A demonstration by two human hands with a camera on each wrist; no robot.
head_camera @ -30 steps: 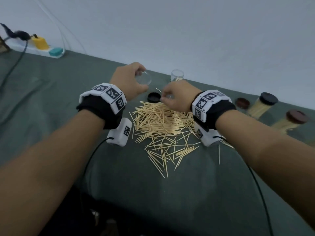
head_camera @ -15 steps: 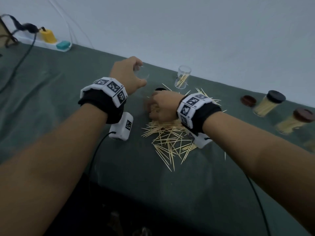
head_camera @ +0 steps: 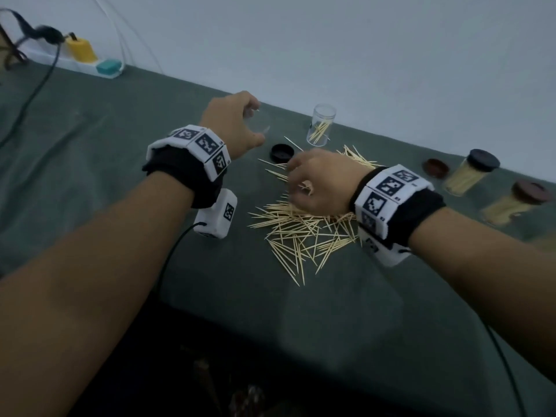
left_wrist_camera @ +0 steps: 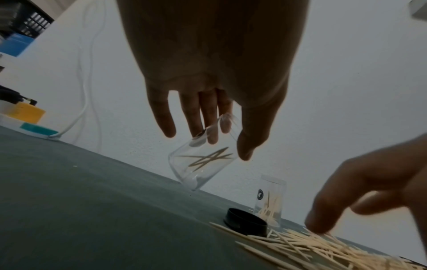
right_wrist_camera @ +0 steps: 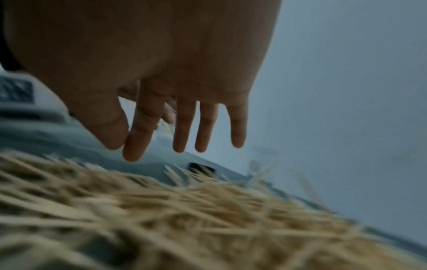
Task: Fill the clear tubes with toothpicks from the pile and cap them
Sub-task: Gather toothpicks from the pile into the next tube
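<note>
Above the green table (head_camera: 90,164), two hands work at a pile of toothpicks (head_camera: 304,230).
Left hand (head_camera: 231,121) holds a tilted clear tube (left_wrist_camera: 203,157) in the air, its grip curled round it, a few toothpicks inside. Right hand (head_camera: 319,182) is low over the pile, thumb and forefinger pinched together; whether they hold a toothpick I cannot tell. A black cap (head_camera: 282,152) and a second open tube (head_camera: 321,124) stand just behind the pile.

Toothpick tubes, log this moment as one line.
left hand: holds tilted clear tube, few toothpicks inside | right hand: over pile, grasp unclear | black cap: off, on cloth
</note>
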